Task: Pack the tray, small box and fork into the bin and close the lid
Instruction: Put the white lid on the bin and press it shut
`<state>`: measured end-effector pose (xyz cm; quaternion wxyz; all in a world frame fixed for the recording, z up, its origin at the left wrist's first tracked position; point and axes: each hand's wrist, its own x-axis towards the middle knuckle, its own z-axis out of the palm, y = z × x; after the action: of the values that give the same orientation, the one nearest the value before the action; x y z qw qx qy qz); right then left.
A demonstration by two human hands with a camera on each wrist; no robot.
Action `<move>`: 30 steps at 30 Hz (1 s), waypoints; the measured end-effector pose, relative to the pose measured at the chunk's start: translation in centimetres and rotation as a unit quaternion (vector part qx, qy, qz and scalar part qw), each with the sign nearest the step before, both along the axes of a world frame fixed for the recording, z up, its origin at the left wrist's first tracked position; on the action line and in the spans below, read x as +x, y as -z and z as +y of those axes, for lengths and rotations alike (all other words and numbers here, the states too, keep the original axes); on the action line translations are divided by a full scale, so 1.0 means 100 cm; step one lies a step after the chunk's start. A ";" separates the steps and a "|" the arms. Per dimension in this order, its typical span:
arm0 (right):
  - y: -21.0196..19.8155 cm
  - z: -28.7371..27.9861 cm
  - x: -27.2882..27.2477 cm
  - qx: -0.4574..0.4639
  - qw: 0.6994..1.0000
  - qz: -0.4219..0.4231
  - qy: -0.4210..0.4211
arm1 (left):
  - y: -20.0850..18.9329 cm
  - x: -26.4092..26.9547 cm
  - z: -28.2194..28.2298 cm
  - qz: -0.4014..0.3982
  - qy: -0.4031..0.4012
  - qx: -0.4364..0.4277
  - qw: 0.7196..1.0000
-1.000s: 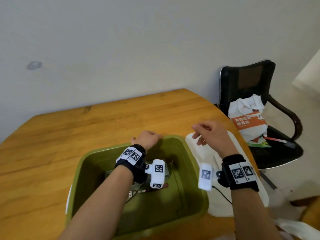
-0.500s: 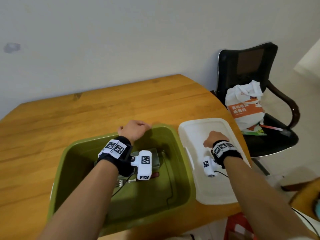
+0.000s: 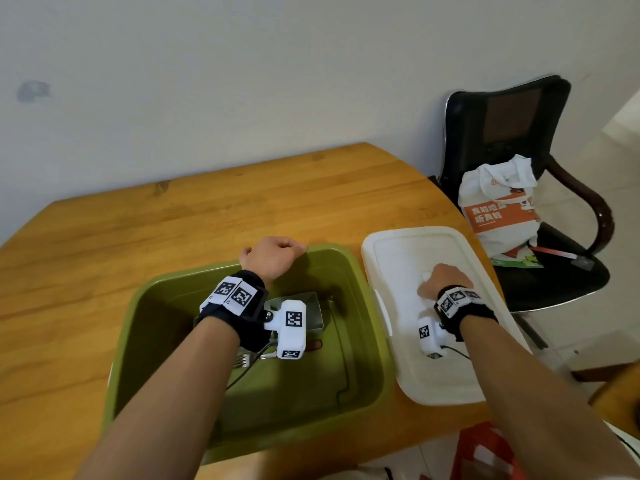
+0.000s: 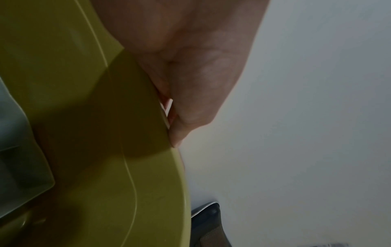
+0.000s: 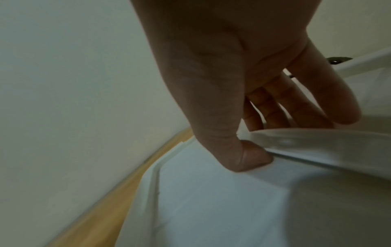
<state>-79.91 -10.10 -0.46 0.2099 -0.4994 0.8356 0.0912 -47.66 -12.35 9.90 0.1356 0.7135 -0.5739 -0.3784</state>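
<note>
An open green bin (image 3: 159, 341) stands on the wooden table (image 3: 207, 220). In it lie a grey tray (image 3: 313, 310) and a fork (image 3: 244, 360), both partly hidden by my left wrist camera; I cannot make out the small box. My left hand (image 3: 273, 254) grips the bin's far rim, and the left wrist view shows that hand (image 4: 190, 83) curled over the bin (image 4: 105, 167). The white lid (image 3: 415, 251) lies flat to the right of the bin. My right hand (image 3: 443, 280) grips the raised handle (image 5: 317, 147) on the lid (image 5: 211, 200), thumb tucked under it.
A black chair (image 3: 502, 116) with a white and orange bag (image 3: 498, 209) stands just past the table's curved right edge. A wall runs behind the table. Something red (image 3: 485, 452) sits on the floor at the bottom right.
My right hand has dropped from above the lid onto it and taken hold of its handle. The left hand has stayed on the bin's far rim.
</note>
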 end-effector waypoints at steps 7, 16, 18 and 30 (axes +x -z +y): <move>-0.099 -0.027 0.001 -0.118 0.992 0.006 -0.036 | -0.004 0.002 0.002 -0.014 0.030 -0.002 0.999; -0.232 -0.012 0.060 -0.224 0.961 -0.085 -0.140 | -0.029 0.034 0.007 0.313 -0.026 0.027 0.949; -0.241 -0.004 0.086 -0.217 0.953 -0.094 -0.189 | -0.041 0.062 0.010 0.430 -0.077 0.051 0.898; -0.209 0.045 0.260 -0.122 0.856 -0.008 -0.502 | -0.086 0.265 0.078 0.509 -0.227 -0.010 0.830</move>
<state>-53.86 -5.55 20.43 0.0793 -0.8735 0.4741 0.0772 -21.19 -4.56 18.50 0.4978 0.5288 -0.2489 -0.6409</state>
